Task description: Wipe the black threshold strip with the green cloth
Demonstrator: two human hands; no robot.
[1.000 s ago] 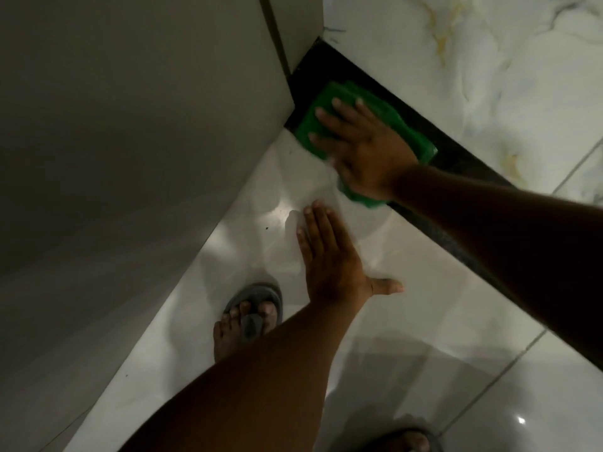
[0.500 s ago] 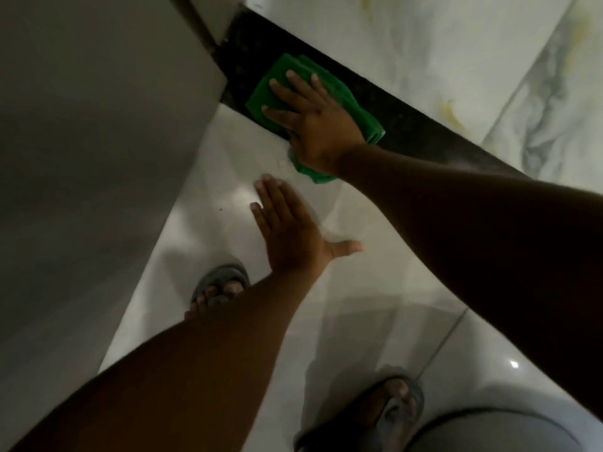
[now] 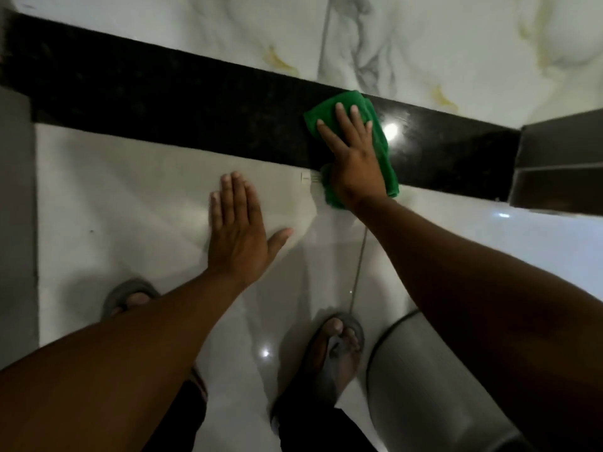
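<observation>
The right hand [image 3: 354,158] presses flat, fingers spread, on the folded green cloth [image 3: 380,138] lying across the glossy black stone threshold strip [image 3: 195,93] near its right end. The left hand [image 3: 238,230] rests open and empty on the pale floor tile [image 3: 114,190]. Wiping is under way; how much remains cannot be judged.

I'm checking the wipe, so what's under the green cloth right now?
The green cloth lies mostly on the black threshold strip, its near end overhanging the white floor tile. The right hand presses flat on top. The strip's surface beneath the cloth is covered, so its condition cannot be seen.
</observation>
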